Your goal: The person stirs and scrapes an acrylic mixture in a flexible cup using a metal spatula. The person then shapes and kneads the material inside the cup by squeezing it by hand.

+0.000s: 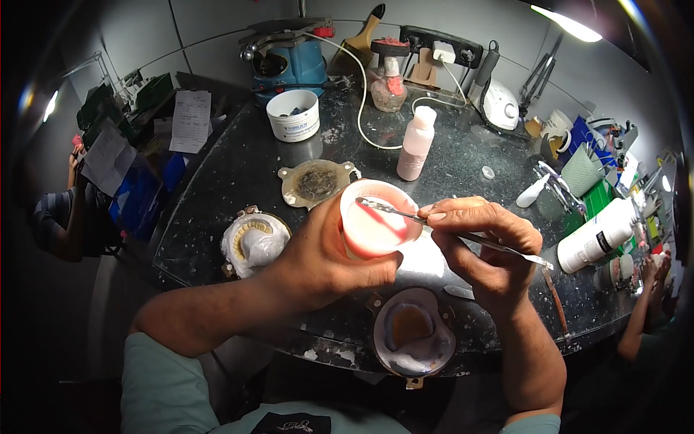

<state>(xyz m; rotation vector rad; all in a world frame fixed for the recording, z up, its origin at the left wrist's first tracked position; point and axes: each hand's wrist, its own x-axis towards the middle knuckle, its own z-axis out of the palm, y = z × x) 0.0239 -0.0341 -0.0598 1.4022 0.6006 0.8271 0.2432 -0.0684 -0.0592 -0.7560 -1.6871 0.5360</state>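
Observation:
My left hand (329,249) is wrapped round a pink mixing cup (350,239) with pale pink material inside, its mouth tilted toward me. Between the fingers and thumb of my right hand (491,246) is a thin metal spatula (463,233). Its shiny blade lies over the cup's opening; I cannot tell whether it touches the material. Below the cup rests a flask half (434,347) with white plaster round a brownish hollow. Left of my left hand sits another flask half (264,242), holding a dental cast with a row of teeth in plaster.
A round metal flask lid (316,184) lies behind the cup, near a pink bottle (416,148). Farther back stand a white tub (293,116), a blue machine (289,65) and a glass burner (389,87). A white bottle (596,235) leans at right. Other people's arms show at both sides.

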